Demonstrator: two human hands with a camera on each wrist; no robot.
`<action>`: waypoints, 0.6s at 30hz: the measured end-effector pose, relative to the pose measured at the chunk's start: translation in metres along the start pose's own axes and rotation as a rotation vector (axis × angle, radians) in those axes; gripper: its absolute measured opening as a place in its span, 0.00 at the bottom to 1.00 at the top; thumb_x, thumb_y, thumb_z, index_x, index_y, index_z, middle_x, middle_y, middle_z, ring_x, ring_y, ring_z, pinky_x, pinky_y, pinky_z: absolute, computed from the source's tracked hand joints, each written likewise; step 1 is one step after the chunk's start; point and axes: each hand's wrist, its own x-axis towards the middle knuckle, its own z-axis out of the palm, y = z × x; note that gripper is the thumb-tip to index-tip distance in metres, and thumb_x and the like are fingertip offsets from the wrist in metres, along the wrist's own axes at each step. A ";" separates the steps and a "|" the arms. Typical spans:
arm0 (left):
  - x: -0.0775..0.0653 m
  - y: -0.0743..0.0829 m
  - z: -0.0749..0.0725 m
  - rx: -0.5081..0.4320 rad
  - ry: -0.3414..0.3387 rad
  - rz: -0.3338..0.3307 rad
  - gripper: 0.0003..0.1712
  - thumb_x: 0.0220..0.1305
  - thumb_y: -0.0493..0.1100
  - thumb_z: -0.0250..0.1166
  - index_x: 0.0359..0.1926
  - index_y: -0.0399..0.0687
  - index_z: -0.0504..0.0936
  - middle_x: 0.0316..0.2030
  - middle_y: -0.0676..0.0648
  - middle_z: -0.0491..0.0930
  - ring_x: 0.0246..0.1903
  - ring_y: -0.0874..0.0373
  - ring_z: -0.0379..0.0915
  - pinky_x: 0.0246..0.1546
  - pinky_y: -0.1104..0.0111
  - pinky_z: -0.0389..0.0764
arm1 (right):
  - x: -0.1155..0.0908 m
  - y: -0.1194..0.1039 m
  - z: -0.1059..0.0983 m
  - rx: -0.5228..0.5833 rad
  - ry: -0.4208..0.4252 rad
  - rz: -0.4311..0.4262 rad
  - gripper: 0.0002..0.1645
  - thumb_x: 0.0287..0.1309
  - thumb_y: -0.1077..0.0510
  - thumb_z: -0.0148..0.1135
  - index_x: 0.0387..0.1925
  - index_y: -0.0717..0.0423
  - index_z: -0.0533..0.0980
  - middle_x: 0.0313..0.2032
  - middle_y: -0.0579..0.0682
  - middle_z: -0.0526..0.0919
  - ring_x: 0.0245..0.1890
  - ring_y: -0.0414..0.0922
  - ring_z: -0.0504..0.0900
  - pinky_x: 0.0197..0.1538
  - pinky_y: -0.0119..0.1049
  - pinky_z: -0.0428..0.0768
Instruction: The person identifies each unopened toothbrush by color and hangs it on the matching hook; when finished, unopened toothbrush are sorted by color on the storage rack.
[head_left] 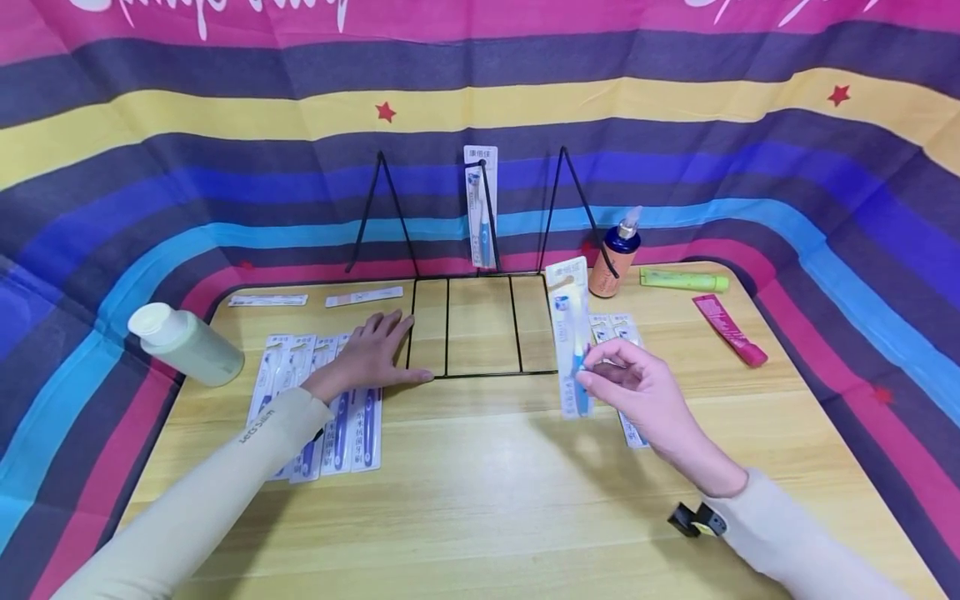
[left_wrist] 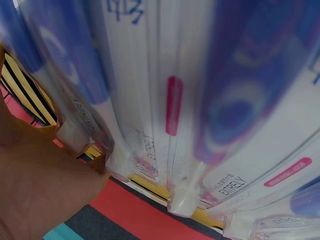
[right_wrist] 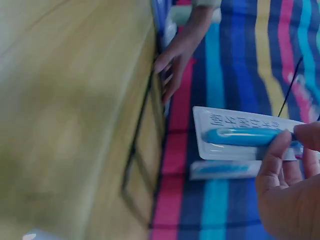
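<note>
My right hand [head_left: 637, 392] pinches a blue toothbrush in a clear-front blister pack [head_left: 564, 333] by its edge, upright above the table near the wire rack's right side. The right wrist view shows thumb and fingers at the blue handle [right_wrist: 245, 136]. With fingers spread, my left hand [head_left: 372, 354] rests at the left edge of the black wire rack [head_left: 480, 376], over the row of purple toothbrush packs [head_left: 341, 437]. One blue toothbrush pack [head_left: 474, 217] stands upright at the rack's middle rear hook. In the left wrist view, purple packs [left_wrist: 225, 125] fill the picture beside the hand.
Two more blue packs [head_left: 633, 429] lie behind my right hand. A pale green bottle [head_left: 187, 343] tilts at the left; two slim packs [head_left: 365, 296] lie behind. At the right are a pump bottle [head_left: 615, 258], a green tube [head_left: 678, 280] and a pink tube [head_left: 727, 327].
</note>
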 end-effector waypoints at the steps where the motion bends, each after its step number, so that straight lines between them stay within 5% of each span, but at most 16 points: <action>1: 0.000 -0.001 0.001 -0.001 0.003 0.003 0.68 0.65 0.76 0.68 0.86 0.37 0.54 0.84 0.29 0.50 0.80 0.24 0.44 0.76 0.29 0.48 | 0.001 -0.004 0.006 0.008 -0.002 -0.029 0.08 0.71 0.67 0.71 0.47 0.65 0.80 0.48 0.52 0.89 0.48 0.46 0.89 0.50 0.36 0.88; 8: 0.005 -0.016 0.011 -0.026 0.014 0.008 0.71 0.61 0.81 0.68 0.87 0.41 0.53 0.85 0.32 0.49 0.81 0.26 0.42 0.77 0.30 0.47 | 0.012 -0.023 0.041 0.052 -0.046 -0.087 0.08 0.70 0.67 0.72 0.47 0.62 0.81 0.49 0.54 0.90 0.50 0.50 0.89 0.50 0.38 0.88; 18: 0.005 -0.016 0.011 -0.022 0.017 0.018 0.71 0.62 0.82 0.66 0.87 0.41 0.53 0.85 0.32 0.48 0.81 0.26 0.42 0.77 0.30 0.48 | 0.038 -0.016 0.070 0.070 -0.014 -0.069 0.09 0.70 0.65 0.72 0.49 0.61 0.82 0.50 0.56 0.90 0.52 0.53 0.88 0.56 0.42 0.87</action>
